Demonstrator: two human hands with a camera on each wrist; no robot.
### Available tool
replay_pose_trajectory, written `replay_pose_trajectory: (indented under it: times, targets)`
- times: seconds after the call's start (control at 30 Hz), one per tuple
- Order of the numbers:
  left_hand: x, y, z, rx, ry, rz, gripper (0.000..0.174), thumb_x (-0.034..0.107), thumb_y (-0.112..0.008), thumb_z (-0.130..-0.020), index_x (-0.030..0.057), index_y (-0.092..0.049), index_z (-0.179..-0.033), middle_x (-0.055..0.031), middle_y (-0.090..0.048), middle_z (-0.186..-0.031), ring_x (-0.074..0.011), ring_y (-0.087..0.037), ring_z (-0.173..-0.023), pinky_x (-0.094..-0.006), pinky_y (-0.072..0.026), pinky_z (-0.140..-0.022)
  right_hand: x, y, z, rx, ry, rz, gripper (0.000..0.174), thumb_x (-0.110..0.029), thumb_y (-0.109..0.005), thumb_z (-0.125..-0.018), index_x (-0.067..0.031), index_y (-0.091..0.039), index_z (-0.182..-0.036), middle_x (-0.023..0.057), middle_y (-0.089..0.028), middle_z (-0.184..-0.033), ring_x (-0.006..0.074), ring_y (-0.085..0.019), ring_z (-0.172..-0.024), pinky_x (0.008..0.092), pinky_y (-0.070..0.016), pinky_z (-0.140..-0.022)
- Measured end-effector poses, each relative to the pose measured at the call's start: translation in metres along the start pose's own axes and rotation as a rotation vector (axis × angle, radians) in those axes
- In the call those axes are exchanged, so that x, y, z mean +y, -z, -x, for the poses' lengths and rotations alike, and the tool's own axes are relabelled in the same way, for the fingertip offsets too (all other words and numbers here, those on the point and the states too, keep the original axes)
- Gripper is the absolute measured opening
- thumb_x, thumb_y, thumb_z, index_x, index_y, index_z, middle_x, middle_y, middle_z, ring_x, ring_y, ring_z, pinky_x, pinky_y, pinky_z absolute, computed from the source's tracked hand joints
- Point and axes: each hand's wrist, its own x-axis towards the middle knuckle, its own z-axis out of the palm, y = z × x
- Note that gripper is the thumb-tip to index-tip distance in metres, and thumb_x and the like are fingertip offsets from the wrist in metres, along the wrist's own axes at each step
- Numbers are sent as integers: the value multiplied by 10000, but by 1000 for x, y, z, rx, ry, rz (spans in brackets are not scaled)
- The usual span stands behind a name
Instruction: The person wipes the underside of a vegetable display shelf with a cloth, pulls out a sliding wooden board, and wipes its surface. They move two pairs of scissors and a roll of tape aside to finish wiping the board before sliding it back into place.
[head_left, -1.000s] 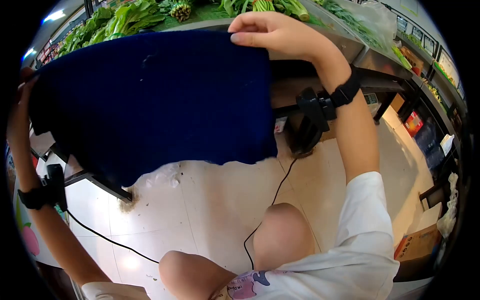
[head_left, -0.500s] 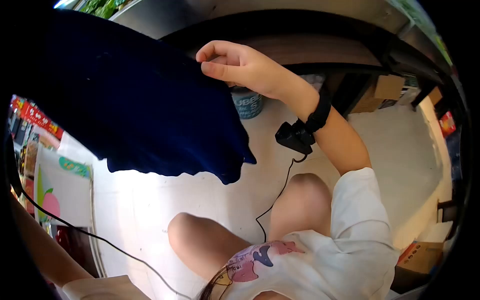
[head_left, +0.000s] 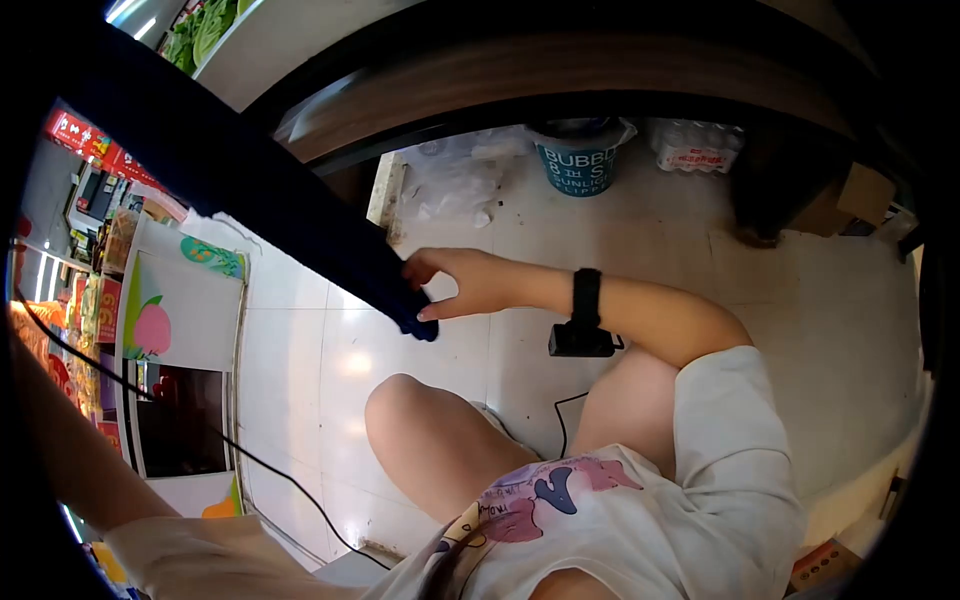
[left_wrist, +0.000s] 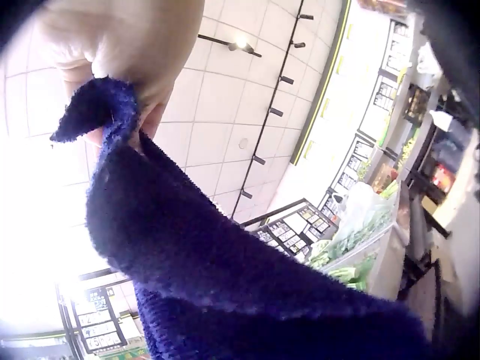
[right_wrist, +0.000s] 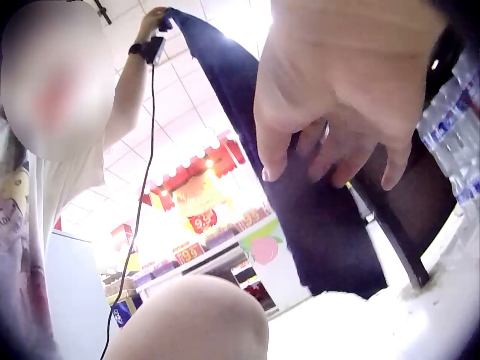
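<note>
A dark blue towel (head_left: pixel 250 170) with a fuzzy pile hangs slanting down from the upper left in the head view. My left hand (left_wrist: pixel 131 37) is raised high and pinches one corner of it, the tip folding over beside the fingers. In the head view that hand is hidden in the dark edge. Low down, my right hand (head_left: pixel 465 283) is at the towel's hanging end, thumb and fingertips right at its edge. In the right wrist view its fingers (right_wrist: pixel 341 161) are spread and relaxed in front of the cloth.
Under the dark shelf stand a blue printed bucket (head_left: pixel 578 160) and a pack of bottles (head_left: pixel 697 147). Clear plastic bags (head_left: pixel 455 180) lie on the floor beside them. A cable (head_left: pixel 270 470) runs from the left arm. Leafy greens (head_left: pixel 205 35) show at upper left, cardboard boxes (head_left: pixel 850 200) at right.
The towel has gone from spread wide between both hands to hanging edge-on from the raised left hand. My right hand has come down toward its lower end. The view has turned left and downward.
</note>
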Motion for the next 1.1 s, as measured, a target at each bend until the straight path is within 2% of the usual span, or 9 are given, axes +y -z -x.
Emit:
replay_pose_trajectory:
  times: [0.2,0.4,0.53,0.6,0.63,0.67,0.73,0.87,1.1]
  targets:
    - [-36,3,23,-49,54,-26,135,48,-665,-766,-1,-646,-891,-72,-633,-802,-170,-579,-723,-284,-481,-645,13,-11,2,20,-197,64,447,-271,-707,-772,-24,-595,-1127,163,-649,-1000,245,-620,-897,323,-475,-828]
    - [-80,-13,51,-96,104,-16,150,57,-667,-775,-5,-639,-908,-74,-627,-812,-169,-573,-732,-284,-475,-652,-40,91,48,100,-447,118,336,-265,-703,-803,-76,-586,-1056,85,-655,-777,117,-563,-663,267,-444,-587]
    - [-106,-36,69,-120,111,1,160,64,-667,-780,-7,-635,-920,-75,-624,-819,-168,-569,-738,-285,-471,-657,-42,147,99,519,-391,410,215,-175,-664,-843,-78,-582,-1017,6,-611,-706,92,-548,-665,243,-441,-614]
    - [-113,-49,78,-139,152,-7,165,67,-668,-783,-8,-633,-926,-76,-622,-823,-168,-567,-741,-285,-469,-659,-54,159,116,750,-147,434,169,-157,-648,-855,-51,-621,-983,12,-636,-772,95,-579,-734,235,-465,-682]
    - [-91,-60,81,-177,474,-68,146,79,-665,-809,-16,-632,-915,-93,-616,-857,-183,-572,-783,-308,-472,-726,-71,164,122,827,-168,552,145,-141,-644,-856,-41,-640,-960,19,-645,-808,101,-590,-764,232,-470,-706]
    - [-165,-75,101,-135,123,162,156,83,-661,-814,-9,-637,-938,-92,-620,-882,-187,-584,-797,-316,-486,-727,-94,164,124,901,-186,675,126,-124,-639,-857,-30,-660,-938,25,-654,-844,108,-600,-795,230,-474,-730]
    - [-193,-91,119,-131,149,122,192,116,-653,-819,0,-624,-970,-97,-610,-919,-194,-573,-836,-319,-475,-754,-115,176,136,1026,-59,673,126,-114,-651,-847,-20,-672,-928,32,-663,-874,117,-603,-792,227,-473,-725]
    - [-210,-129,136,-111,233,97,264,182,-637,-830,18,-598,-1032,-109,-589,-995,-209,-553,-915,-325,-452,-809,-175,187,141,1068,-67,1055,162,-155,-680,-833,-39,-665,-944,15,-643,-850,85,-572,-780,218,-454,-731]
    - [-225,-181,136,-73,318,102,389,298,-608,-848,50,-552,-1142,-128,-552,-1127,-235,-516,-1052,-335,-413,-905,-267,231,147,1117,-136,1255,222,-267,-666,-855,-86,-685,-982,-37,-608,-788,60,-527,-710,181,-410,-655]
